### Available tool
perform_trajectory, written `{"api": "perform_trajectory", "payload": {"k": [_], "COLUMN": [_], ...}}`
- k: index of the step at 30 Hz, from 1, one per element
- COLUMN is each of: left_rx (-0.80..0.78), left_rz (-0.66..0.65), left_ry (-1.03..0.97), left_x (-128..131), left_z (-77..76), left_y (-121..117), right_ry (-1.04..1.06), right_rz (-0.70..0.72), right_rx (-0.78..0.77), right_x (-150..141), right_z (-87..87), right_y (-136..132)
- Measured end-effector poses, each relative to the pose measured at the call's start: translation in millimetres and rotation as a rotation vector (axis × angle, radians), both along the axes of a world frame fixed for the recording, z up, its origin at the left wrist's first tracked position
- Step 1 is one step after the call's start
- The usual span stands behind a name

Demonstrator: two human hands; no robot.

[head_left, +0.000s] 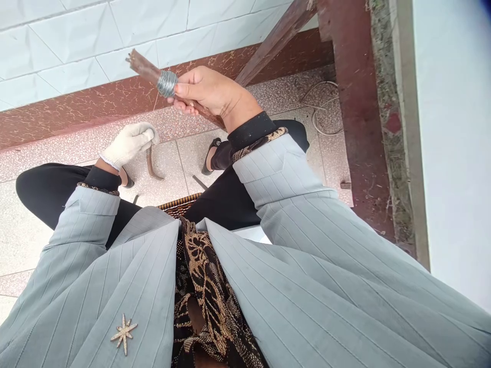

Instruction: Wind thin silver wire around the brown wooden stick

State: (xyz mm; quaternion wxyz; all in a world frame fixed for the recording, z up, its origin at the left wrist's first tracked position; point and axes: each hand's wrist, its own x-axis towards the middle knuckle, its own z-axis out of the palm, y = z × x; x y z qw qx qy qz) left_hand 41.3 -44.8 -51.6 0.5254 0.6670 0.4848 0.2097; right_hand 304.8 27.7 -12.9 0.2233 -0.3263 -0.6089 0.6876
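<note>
My right hand (205, 91), bare, is wrapped round a brown wooden stick (143, 67) raised at an angle before me. A coil of grey metal wire (166, 83) is wound tightly round the stick, just beyond my thumb and fingers. From the coil a thin strand runs down to my left hand (130, 143), which wears a white knitted glove and is closed in a fist. Below that fist sticks out a curved brown rod (151, 163); its upper end is hidden by the glove.
My bent knees in black trousers flank a woven striped seat edge (180, 203). A white cable (326, 115) lies on the speckled tile floor (161, 153). A slanting wooden beam (274, 41) and a reddish post (360, 112) stand at right; a white tiled wall (80, 38) lies ahead.
</note>
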Motion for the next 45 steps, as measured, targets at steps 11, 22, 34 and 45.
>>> {"api": "perform_trajectory", "payload": {"k": [11, 22, 34, 45], "left_rx": [0.083, 0.114, 0.010, 0.184], "left_rz": [-0.195, 0.018, 0.030, -0.161], "left_ry": [0.222, 0.107, 0.039, 0.286], "left_x": [12, -1, 9, 16], "left_z": [5.4, 15.1, -9.5, -3.8], "left_y": [-5, -2, -3, -6], "right_ry": [-0.774, -0.840, -0.312, -1.039], "right_rz": [-0.084, 0.884, 0.224, 0.306], "right_rx": [0.216, 0.149, 0.154, 0.459], "right_x": [-21, -31, -4, -39], "right_z": [-16.6, -13.6, 7.6, -20.2], "right_y": [9, -12, -4, -7]}}
